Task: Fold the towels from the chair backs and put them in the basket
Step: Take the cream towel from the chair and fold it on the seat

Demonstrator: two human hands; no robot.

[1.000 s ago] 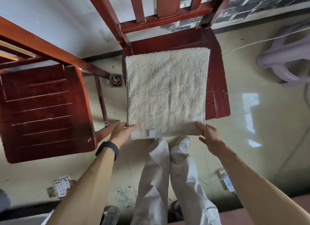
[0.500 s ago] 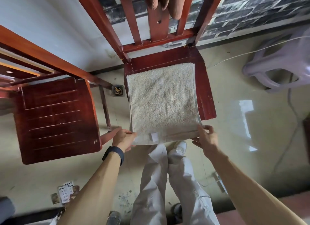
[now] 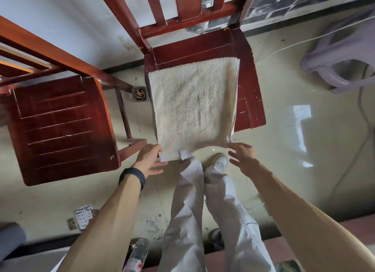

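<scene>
Two near corners of the towel [image 3: 192, 109] face us at frame centre: our left hand [image 3: 149, 160] pinches the left one, right hand [image 3: 243, 158] splayed, holding nothing, just beside the right; long axis runs up-frame.

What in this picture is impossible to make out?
Head view:
- Basket: nowhere in frame.
- Chair back: top cut off by the upper edge.
- Label on the towel: too small to read.
- Towel's near-left corner: hidden in the left hand's grip.
- Right hand: whether it touches the towel, too close to tell.
</scene>
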